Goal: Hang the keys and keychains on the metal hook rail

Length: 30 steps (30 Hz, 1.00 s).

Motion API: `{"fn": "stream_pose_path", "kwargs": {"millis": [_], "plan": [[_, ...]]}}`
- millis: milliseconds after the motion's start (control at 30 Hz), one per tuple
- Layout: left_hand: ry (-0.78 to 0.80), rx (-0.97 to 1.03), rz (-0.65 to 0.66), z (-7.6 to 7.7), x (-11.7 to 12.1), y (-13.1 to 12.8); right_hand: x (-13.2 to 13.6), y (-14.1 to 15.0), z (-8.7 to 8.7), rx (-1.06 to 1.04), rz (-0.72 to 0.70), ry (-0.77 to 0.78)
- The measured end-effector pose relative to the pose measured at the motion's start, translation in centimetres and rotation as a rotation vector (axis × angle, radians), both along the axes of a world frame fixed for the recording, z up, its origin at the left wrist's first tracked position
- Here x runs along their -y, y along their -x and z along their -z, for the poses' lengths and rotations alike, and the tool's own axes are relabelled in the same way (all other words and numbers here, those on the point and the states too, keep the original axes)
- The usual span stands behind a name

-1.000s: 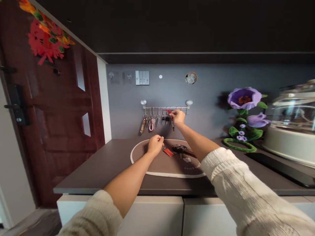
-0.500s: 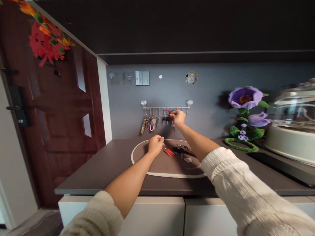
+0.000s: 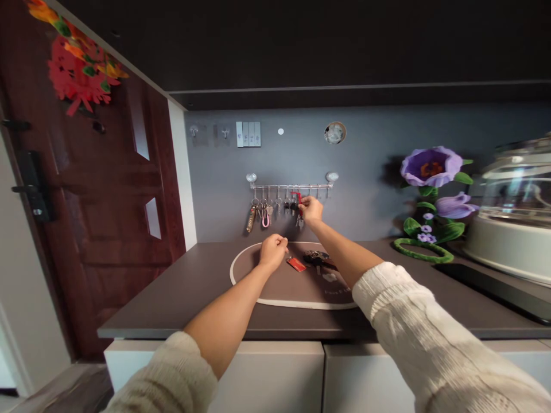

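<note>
My right hand (image 3: 311, 211) is closed on a red key strap (image 3: 299, 202) in front of the hook rail (image 3: 284, 187), with keys (image 3: 300, 221) dangling beneath it. I cannot tell whether the strap sits on a hook. Several key rings hang on the hooks to the left, among them a brown fob (image 3: 251, 219) and a pink loop (image 3: 266, 219). Lower down, my left hand (image 3: 274, 252) has its fingers pinched over the oval mat (image 3: 249, 275); what they hold, if anything, is hidden. A red key tag (image 3: 296, 264) is just right of that hand, beside a bunch of dark keys (image 3: 316, 259).
A dark shelf (image 3: 301, 46) overhangs the counter (image 3: 172, 304). At the right stand a purple knitted flower (image 3: 431, 166), a black flat slab (image 3: 495, 292) and a white appliance with a clear dome (image 3: 508, 246). A brown door (image 3: 103, 229) is at the left.
My right hand has come down slightly below the rail, and more of the red strap shows. My left hand has hardly moved. The view has shifted a little.
</note>
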<state>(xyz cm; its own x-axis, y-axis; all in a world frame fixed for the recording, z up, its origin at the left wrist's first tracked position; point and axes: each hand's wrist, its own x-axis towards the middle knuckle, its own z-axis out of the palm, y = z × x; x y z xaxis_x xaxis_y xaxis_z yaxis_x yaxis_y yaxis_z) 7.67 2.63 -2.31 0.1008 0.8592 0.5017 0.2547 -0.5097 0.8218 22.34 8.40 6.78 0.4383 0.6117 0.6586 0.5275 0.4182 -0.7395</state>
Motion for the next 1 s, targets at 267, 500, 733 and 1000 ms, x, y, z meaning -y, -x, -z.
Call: {"fn": "stream_pose_path", "kwargs": {"millis": [267, 500, 733, 1000], "plan": [[0.002, 0.014, 0.045, -0.4, 0.6, 0.1, 0.7, -0.6, 0.8, 0.022, -0.039, 0.036], [-0.092, -0.039, 0.043, -0.5, 0.9, 0.2, 3.5, -1.2, 0.9, 0.031, -0.090, 0.047], [-0.162, -0.143, 0.071, -0.6, 1.5, 0.1, 7.0, -2.0, 2.9, 0.012, -0.243, 0.145], [-0.325, -0.385, 0.031, -0.9, 2.2, 0.4, 10.7, -2.8, 5.7, 0.427, -0.187, 0.469]]}}
